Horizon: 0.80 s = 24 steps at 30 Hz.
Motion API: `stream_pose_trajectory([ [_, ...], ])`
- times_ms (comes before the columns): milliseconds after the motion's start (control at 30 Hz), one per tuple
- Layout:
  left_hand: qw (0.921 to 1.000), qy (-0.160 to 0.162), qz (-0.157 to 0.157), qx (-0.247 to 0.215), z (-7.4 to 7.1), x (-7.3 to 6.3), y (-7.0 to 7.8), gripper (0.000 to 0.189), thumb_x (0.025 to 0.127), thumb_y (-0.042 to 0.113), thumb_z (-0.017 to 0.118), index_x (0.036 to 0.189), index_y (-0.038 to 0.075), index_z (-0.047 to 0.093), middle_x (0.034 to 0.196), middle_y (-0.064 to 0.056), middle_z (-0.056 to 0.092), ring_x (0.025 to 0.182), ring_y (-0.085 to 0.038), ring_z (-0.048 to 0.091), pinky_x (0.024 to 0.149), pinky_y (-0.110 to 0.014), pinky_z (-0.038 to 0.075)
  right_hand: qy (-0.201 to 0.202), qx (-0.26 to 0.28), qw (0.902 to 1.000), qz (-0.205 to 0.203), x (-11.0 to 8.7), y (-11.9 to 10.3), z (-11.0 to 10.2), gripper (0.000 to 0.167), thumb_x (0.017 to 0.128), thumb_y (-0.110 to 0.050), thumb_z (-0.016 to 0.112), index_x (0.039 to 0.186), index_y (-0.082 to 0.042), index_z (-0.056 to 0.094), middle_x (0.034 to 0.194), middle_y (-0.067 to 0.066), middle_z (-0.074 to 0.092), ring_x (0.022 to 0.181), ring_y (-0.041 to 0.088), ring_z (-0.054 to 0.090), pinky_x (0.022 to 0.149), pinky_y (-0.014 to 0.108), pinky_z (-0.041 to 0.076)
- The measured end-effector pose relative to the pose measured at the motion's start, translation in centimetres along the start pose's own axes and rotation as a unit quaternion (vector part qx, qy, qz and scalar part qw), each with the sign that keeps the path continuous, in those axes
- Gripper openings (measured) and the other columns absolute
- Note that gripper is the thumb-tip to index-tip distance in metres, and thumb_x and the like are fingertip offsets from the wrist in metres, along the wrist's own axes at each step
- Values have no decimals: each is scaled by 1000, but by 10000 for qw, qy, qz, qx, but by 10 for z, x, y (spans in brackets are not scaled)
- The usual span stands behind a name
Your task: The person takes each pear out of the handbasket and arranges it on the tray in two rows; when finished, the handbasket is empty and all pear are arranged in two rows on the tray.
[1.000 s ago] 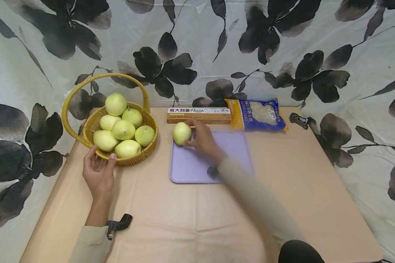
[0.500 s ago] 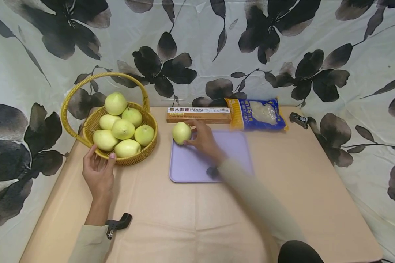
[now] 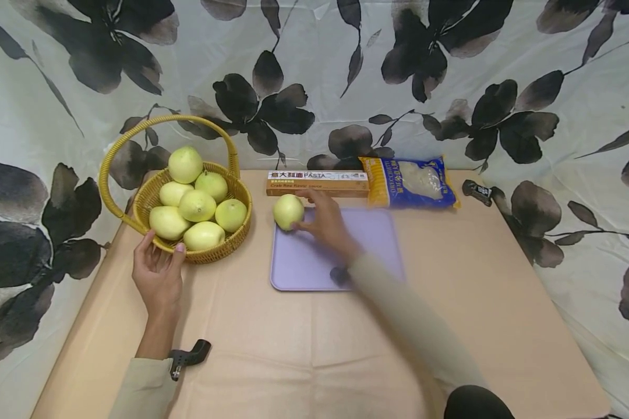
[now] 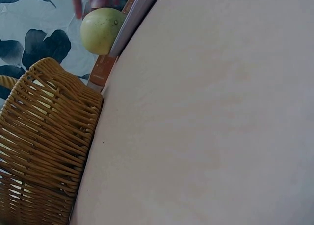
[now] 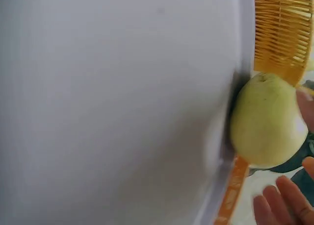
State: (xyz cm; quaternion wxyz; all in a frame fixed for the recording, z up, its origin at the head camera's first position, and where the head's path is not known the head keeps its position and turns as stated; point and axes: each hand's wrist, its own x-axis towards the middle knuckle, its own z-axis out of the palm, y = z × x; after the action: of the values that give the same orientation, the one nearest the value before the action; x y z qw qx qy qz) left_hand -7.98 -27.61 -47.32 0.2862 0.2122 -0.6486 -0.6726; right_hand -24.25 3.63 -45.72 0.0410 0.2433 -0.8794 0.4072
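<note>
Green fruit sits at the far left corner of the tray, beside the right hand, whose fingers spread loosely without clasping. The left hand touches the basket with nearly straight fingers. Probably a pick-up or set-down; the next move likely calls for gripping or withdrawing. Thumb contact and the fruit's underside are unclear.

sleeves: beige, plain | left wrist mount: black, angled
</note>
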Motion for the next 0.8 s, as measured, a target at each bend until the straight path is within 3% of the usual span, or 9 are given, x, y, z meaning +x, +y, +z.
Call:
stream_pose_trajectory([
  [200, 10000, -8, -9, 12, 0, 0, 0, 70, 96, 7, 78, 158, 17, 45, 170, -5, 39, 158, -30, 38, 133, -39, 35, -39, -296, 9987, -421, 11, -43, 3, 77, 79, -40, 96, 144, -15, 62, 143, 8, 65, 137, 28, 56, 121, 48, 45],
  [400, 9999, -29, 42, 93, -3, 2, -1, 71, 97, 10, 78, 159, 17, 44, 170, -5, 38, 159, -31, 37, 134, -42, 33, -751, -335, 9930, -854, 34, -81, 24, 77, 84, -44, 91, 150, -22, 58, 150, 1, 62, 143, 21, 53, 129, 45, 36],
  [667, 9999, -12, -75, 75, -1, 1, 1, 70, 96, 11, 79, 158, 18, 46, 170, -5, 40, 158, -31, 38, 133, -42, 35, -1588, -889, 9777, -1043, 62, -99, 50, 63, 90, -40, 86, 145, -20, 63, 149, -2, 65, 139, 18, 57, 126, 36, 37],
  [800, 10000, 1, -4, 5, -1, 0, 0, 70, 96, 9, 79, 157, 16, 47, 169, -6, 40, 157, -30, 39, 133, -42, 34, -1877, -1249, 9692, -992, 70, -103, 57, 60, 92, -38, 85, 145, -19, 64, 148, -3, 66, 140, 17, 57, 132, 39, 30],
])
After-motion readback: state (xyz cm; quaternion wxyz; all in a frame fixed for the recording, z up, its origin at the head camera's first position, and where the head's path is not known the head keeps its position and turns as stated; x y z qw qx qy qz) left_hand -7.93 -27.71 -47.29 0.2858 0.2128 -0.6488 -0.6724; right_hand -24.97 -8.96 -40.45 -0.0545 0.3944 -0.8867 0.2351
